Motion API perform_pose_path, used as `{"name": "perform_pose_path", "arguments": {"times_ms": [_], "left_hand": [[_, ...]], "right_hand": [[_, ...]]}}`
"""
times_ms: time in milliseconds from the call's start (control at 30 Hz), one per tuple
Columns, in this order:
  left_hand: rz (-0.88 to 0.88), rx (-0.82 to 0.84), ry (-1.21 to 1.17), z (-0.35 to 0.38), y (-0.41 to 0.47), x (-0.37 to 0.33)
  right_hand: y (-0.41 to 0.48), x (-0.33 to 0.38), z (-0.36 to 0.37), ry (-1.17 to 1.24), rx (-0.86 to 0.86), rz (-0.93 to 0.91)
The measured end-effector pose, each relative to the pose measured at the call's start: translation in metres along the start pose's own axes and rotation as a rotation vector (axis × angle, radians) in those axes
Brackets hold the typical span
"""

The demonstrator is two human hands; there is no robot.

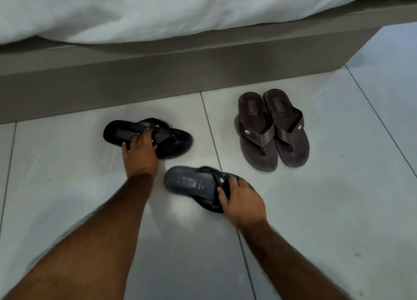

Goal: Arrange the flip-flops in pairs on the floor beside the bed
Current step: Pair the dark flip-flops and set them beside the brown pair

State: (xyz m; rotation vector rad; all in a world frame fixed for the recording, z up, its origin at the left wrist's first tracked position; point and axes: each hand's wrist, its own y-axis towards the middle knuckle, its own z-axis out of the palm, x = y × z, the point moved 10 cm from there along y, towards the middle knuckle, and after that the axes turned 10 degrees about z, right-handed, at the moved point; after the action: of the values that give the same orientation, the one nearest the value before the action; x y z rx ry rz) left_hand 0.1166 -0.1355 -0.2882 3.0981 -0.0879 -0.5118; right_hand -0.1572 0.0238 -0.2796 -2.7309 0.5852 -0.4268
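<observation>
The bed [203, 74] runs across the top, its white duvet [158, 8] hanging over the grey base, and the tiled floor [338, 209] in front of it carries all four flip-flops. The brown pair [273, 128] already lies side by side on the right, near the base, touching along the inner edges, heels toward the bed. The two black ones are not yet paired: the far black one [126, 133] lies close to the base with its long axis across the view, heel to the left, and the near black one [189, 183] sits nearer the person, also roughly crosswise but angled, a bare strip of tile between them. The left hand [140, 155] is on the far one, fingers [147, 135] curled over the straps, apparently gripping. The right hand [242, 200] is on the near one, fingers [222, 194] closed around the straps at the toe end. Each hand is nearest its own flip-flop, so the likely move is turning both heel-to-bed and bringing them together left of the brown pair.
</observation>
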Motion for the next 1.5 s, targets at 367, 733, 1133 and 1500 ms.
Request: {"name": "perform_pose_path", "arguments": {"times_ms": [367,733,1133,1500], "left_hand": [[0.025,0.042,-0.118,-0.034,-0.02,0.059],[0.355,0.183,-0.206,-0.025,-0.033,-0.01],[0.155,0.102,-0.045,0.01,-0.038,-0.027],[0.128,0.185,-0.069,0.002,0.006,0.002]], "right_hand": [[0.027,0.029,0.004,0.326,0.104,0.172],[0.046,0.067,0.002,0.555,0.22,0.152],[0.073,0.104,-0.005,0.147,0.127,-0.15],[0.113,0.162,0.007,0.053,0.125,-0.088]]}}
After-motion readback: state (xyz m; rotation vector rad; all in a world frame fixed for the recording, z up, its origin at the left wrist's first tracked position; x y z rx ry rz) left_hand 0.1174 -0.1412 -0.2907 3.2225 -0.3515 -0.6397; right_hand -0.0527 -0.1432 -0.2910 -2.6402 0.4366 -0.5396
